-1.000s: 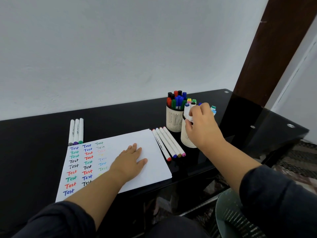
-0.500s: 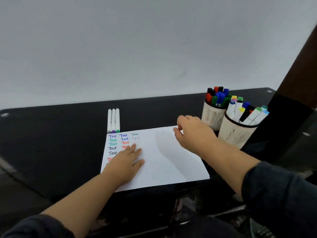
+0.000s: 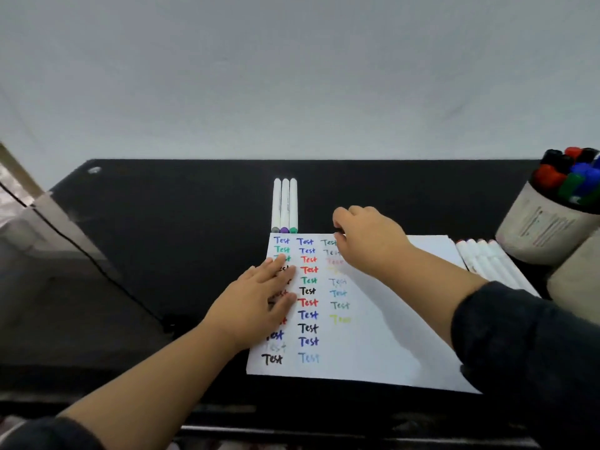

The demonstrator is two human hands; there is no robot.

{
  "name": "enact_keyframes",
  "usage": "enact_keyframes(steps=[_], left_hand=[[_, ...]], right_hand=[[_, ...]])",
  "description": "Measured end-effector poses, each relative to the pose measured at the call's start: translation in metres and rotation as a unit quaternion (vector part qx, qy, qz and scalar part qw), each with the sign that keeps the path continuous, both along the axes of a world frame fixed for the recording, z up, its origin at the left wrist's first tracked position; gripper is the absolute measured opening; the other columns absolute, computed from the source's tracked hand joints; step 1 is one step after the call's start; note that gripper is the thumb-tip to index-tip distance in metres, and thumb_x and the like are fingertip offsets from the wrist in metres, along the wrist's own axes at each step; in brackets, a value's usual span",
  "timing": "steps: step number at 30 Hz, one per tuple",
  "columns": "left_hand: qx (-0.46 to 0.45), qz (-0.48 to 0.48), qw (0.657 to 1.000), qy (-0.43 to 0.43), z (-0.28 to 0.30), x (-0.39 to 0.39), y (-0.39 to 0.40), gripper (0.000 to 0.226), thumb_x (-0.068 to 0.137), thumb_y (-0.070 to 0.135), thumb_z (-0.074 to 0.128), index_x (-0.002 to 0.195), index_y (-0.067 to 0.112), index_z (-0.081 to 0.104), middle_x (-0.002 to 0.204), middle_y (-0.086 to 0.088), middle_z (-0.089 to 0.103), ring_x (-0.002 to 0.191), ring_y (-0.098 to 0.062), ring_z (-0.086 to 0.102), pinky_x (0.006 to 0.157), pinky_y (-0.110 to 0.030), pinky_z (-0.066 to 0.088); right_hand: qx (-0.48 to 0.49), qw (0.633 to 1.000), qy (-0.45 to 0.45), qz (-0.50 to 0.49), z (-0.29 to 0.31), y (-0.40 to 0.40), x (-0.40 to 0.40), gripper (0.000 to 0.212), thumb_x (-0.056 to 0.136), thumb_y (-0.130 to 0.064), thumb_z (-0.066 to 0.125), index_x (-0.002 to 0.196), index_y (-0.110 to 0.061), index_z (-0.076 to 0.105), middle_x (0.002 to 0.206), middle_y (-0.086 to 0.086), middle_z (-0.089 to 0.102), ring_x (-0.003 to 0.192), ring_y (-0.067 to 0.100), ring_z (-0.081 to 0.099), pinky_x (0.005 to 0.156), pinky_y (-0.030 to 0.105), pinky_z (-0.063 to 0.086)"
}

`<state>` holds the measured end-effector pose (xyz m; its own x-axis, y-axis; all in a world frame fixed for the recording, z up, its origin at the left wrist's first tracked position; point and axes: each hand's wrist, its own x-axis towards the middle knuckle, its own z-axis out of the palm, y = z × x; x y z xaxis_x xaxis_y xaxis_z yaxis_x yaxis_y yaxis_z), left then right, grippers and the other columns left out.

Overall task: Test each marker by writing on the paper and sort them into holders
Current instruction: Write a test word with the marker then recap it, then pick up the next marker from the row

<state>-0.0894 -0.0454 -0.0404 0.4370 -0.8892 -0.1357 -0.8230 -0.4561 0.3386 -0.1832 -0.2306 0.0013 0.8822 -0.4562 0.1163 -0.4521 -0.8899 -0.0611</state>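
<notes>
A white paper [image 3: 373,345] with columns of coloured "Test" words lies on the black glass table [image 3: 162,222]. My left hand [image 3: 256,303] rests flat on its left side, fingers spread, covering part of the first column. My right hand [image 3: 370,241] hovers over the paper's top edge with its fingers loosely curled, and I see nothing in it. It is just right of three white markers [image 3: 285,206] that lie side by side above the paper, with grey, purple and green ends. Several more white markers [image 3: 490,264] lie in a row at the paper's right edge.
At the far right stands a beige holder [image 3: 545,228] full of black, red, blue and green markers. A second holder [image 3: 578,280] stands in front of it, cut off by the frame. A black cable [image 3: 97,264] runs along the table's left edge. A plain wall is behind.
My right hand left the holders at the right and moved left across the top of the paper toward the three markers. My left hand slid onto the written columns. My view turned left.
</notes>
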Motion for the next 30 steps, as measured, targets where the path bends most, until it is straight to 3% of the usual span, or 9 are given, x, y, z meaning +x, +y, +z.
enact_keyframes(steps=[6,9,13,18,21,24,27,30], left_hand=[[-0.011,-0.003,1.0,-0.006,-0.004,0.005,-0.002,0.053,0.097,0.051,0.03,0.146,0.043,0.011,0.153,0.024,-0.005,0.14,0.004,-0.004,0.105,-0.015,-0.008],[-0.012,-0.004,1.0,-0.004,-0.005,0.006,-0.002,0.054,0.097,0.051,0.031,0.146,0.043,0.011,0.153,0.024,-0.005,0.139,0.005,-0.005,0.104,-0.014,-0.009],[-0.011,-0.006,1.0,0.0,-0.005,0.007,-0.002,0.055,0.096,0.052,0.031,0.146,0.043,0.01,0.153,0.024,-0.006,0.139,0.005,-0.005,0.105,-0.014,-0.009],[-0.005,-0.009,1.0,0.002,-0.004,0.007,-0.001,0.055,0.096,0.051,0.03,0.146,0.042,0.009,0.153,0.023,-0.006,0.14,0.004,-0.006,0.106,-0.015,-0.008],[-0.002,-0.007,1.0,0.001,-0.005,0.007,-0.001,0.055,0.096,0.052,0.03,0.146,0.042,0.009,0.153,0.023,-0.006,0.14,0.003,-0.006,0.106,-0.015,-0.008],[0.0,-0.005,1.0,-0.001,-0.005,0.007,-0.001,0.055,0.096,0.052,0.03,0.146,0.042,0.009,0.153,0.023,-0.006,0.14,0.003,-0.005,0.106,-0.017,-0.007],[0.002,0.001,1.0,0.015,-0.004,0.006,0.0,0.055,0.097,0.05,0.033,0.147,0.04,0.012,0.154,0.022,-0.003,0.141,0.002,-0.004,0.106,-0.017,-0.006],[-0.001,0.018,0.999,0.043,0.002,0.003,0.002,0.059,0.096,0.047,0.039,0.148,0.036,0.013,0.155,0.019,0.002,0.142,0.0,-0.001,0.108,-0.018,-0.003]], right_hand=[[-0.017,0.991,0.089,0.099,-0.015,-0.011,0.049,0.073,0.088,-0.009,0.058,0.147,-0.031,0.023,0.146,0.001,0.032,0.124,0.022,0.04,0.089,0.033,0.047],[-0.017,0.984,0.111,0.141,-0.014,-0.012,0.065,0.067,0.087,-0.009,0.06,0.143,-0.028,0.03,0.149,0.0,0.03,0.125,0.022,0.039,0.093,0.035,0.045],[-0.022,0.98,0.111,0.165,-0.01,-0.017,0.074,0.052,0.087,-0.007,0.06,0.133,-0.022,0.041,0.135,0.0,0.042,0.111,0.019,0.046,0.08,0.03,0.045],[-0.076,0.972,0.12,0.188,-0.007,-0.027,0.071,0.052,0.085,0.001,0.059,0.13,-0.018,0.043,0.124,0.004,0.042,0.096,0.02,0.051,0.074,0.034,0.049],[-0.055,0.983,0.056,0.164,-0.009,-0.032,0.061,0.037,0.09,-0.001,0.053,0.122,-0.013,0.043,0.12,0.006,0.045,0.078,0.02,0.051,0.065,0.036,0.047],[0.046,0.993,-0.072,0.085,-0.007,-0.024,0.038,0.014,0.094,-0.01,0.05,0.107,-0.008,0.044,0.112,0.009,0.049,0.072,0.023,0.05,0.062,0.034,0.042],[0.167,0.965,-0.201,0.02,-0.013,-0.008,0.012,0.015,0.092,-0.014,0.055,0.105,-0.009,0.048,0.106,0.004,0.054,0.082,0.023,0.058,0.073,0.039,0.051],[0.258,0.927,-0.271,0.01,-0.013,0.014,-0.013,0.012,0.091,-0.013,0.058,0.1,-0.015,0.049,0.104,-0.002,0.058,0.089,0.013,0.057,0.077,0.026,0.049]])
